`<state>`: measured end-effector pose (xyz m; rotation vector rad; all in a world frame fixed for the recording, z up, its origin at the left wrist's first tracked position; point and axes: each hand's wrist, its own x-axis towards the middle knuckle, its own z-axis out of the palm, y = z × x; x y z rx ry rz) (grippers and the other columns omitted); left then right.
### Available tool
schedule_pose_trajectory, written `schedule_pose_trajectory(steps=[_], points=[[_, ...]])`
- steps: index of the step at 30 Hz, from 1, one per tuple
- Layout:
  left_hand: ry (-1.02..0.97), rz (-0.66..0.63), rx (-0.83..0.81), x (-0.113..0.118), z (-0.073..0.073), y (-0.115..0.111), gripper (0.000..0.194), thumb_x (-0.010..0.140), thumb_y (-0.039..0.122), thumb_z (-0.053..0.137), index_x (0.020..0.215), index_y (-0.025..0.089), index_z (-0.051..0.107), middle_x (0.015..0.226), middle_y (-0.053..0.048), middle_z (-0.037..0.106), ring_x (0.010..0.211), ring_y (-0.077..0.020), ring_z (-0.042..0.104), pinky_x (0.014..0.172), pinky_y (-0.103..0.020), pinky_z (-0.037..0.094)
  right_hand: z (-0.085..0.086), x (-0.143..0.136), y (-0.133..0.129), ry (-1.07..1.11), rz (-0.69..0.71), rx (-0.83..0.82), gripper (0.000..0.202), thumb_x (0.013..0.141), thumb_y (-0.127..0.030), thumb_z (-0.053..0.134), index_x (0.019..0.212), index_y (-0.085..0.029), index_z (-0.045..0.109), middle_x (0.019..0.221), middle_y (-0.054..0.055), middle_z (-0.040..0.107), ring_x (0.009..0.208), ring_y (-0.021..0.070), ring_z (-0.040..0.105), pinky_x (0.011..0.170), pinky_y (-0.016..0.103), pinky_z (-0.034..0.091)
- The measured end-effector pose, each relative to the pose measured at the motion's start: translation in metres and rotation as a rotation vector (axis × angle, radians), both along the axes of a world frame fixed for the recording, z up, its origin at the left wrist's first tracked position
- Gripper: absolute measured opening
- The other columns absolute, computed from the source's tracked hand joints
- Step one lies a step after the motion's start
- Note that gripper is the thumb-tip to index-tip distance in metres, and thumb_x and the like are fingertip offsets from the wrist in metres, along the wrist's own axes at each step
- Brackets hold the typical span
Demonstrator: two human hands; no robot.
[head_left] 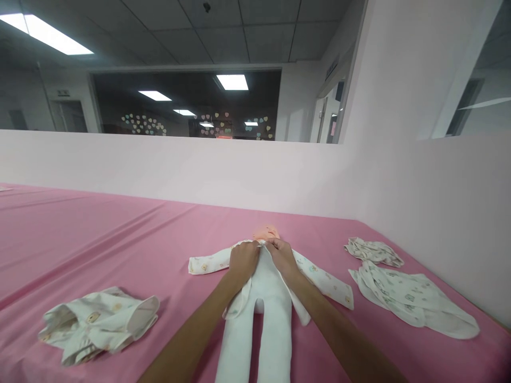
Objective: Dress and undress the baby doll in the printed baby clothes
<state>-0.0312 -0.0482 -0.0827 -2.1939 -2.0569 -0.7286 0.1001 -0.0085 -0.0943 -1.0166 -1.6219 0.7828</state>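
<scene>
A doll with a white cloth body (274,306) lies on its back, its peach-coloured head (266,233) away from me. It wears a white baby shirt (325,281) with small prints, sleeves spread to both sides and the front hanging apart over the torso. At the neckline my left hand (244,259) is closed on the shirt's edge. Close beside it, my right hand (282,257) pinches the other side of the neckline. My fingers hide the exact spot that they grip.
A crumpled printed baby garment (101,324) lies to the left. Two more pale garments, a small bunched one (373,251) and a larger one (415,298), lie to the right. Pink sheeting (131,239) covers the surface, bordered by a white wall (179,170) with windows above.
</scene>
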Motion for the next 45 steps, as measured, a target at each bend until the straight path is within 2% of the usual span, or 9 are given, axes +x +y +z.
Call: schedule_pose_trajectory(steps=[8,14,20,26,30,35,39,42,45], points=[[-0.128,-0.013,0.011,-0.001,-0.006,0.004,0.026,0.092,0.020,0.040,0.099,0.015,0.064,0.098,-0.016,0.069,0.097,-0.0302,0.063,0.079,-0.036,0.041,-0.003,-0.002,0.000,-0.045,0.070,0.046,0.024,0.079,-0.037,0.055,0.080,-0.019,0.071,0.089,0.004,0.073,0.090,0.0205,0.064,0.086,0.032,0.045],[-0.406,-0.150,-0.034,-0.013,-0.006,0.009,0.020,0.087,0.027,0.044,0.080,0.019,0.061,0.084,-0.004,0.068,0.080,-0.0184,0.060,0.068,-0.027,0.041,-0.003,0.000,-0.005,-0.110,0.116,0.128,0.022,0.081,-0.031,0.053,0.075,-0.020,0.071,0.100,0.005,0.071,0.098,0.0197,0.062,0.091,0.032,0.043],[-0.662,-0.215,-0.102,-0.020,-0.012,0.017,0.029,0.086,0.035,0.038,0.072,0.018,0.057,0.065,0.002,0.053,0.060,-0.0120,0.047,0.054,-0.023,0.034,-0.002,0.002,-0.009,-0.159,0.135,0.200,0.020,0.083,-0.030,0.054,0.074,-0.021,0.070,0.106,0.004,0.069,0.103,0.0183,0.061,0.096,0.032,0.042],[-0.779,-0.231,-0.116,-0.020,-0.016,0.022,0.021,0.080,0.033,0.044,0.068,0.017,0.051,0.063,0.004,0.044,0.059,-0.0109,0.039,0.055,-0.024,0.031,-0.007,0.001,-0.013,-0.176,-0.025,0.170,0.025,0.084,-0.028,0.050,0.103,-0.020,0.065,0.106,0.006,0.069,0.102,0.0206,0.062,0.093,0.037,0.045],[-0.837,-0.258,-0.141,-0.020,-0.017,0.021,0.021,0.079,0.035,0.045,0.070,0.017,0.052,0.063,0.004,0.042,0.057,-0.0102,0.036,0.054,-0.023,0.030,-0.004,-0.001,-0.017,-0.215,-0.070,0.176,0.019,0.083,-0.026,0.050,0.090,-0.020,0.067,0.103,0.007,0.068,0.102,0.0234,0.061,0.095,0.040,0.043],[-0.822,-0.272,-0.154,-0.019,-0.012,0.015,0.023,0.081,0.036,0.045,0.072,0.017,0.054,0.065,0.004,0.045,0.059,-0.0108,0.040,0.056,-0.024,0.032,-0.002,-0.001,-0.023,-0.213,-0.025,0.157,0.021,0.084,-0.029,0.051,0.093,-0.021,0.067,0.102,0.005,0.069,0.099,0.0207,0.062,0.091,0.035,0.046],[-0.742,-0.278,-0.133,-0.022,0.000,0.001,0.011,0.076,0.027,0.050,0.074,0.017,0.056,0.066,0.003,0.050,0.063,-0.0126,0.044,0.058,-0.024,0.031,-0.006,0.007,-0.035,-0.285,-0.156,0.168,0.027,0.080,-0.025,0.054,0.104,-0.017,0.062,0.107,0.010,0.066,0.105,0.0257,0.057,0.093,0.040,0.042],[-0.596,-0.308,-0.159,-0.028,0.008,-0.015,0.007,0.071,0.020,0.052,0.076,0.019,0.057,0.068,0.003,0.053,0.065,-0.0134,0.047,0.058,-0.024,0.030,-0.006,0.016,-0.046,-0.460,-0.224,0.225,0.015,0.081,-0.023,0.050,0.091,-0.019,0.061,0.099,0.008,0.064,0.099,0.0258,0.055,0.089,0.041,0.040],[-0.440,-0.226,-0.141,-0.030,0.011,-0.027,0.008,0.073,0.018,0.047,0.075,0.020,0.054,0.064,0.004,0.050,0.059,-0.0135,0.045,0.055,-0.025,0.028,-0.001,0.027,-0.052,-0.517,-0.171,0.165,0.011,0.082,-0.023,0.046,0.074,-0.021,0.054,0.083,0.003,0.059,0.082,0.0210,0.054,0.074,0.035,0.040]])
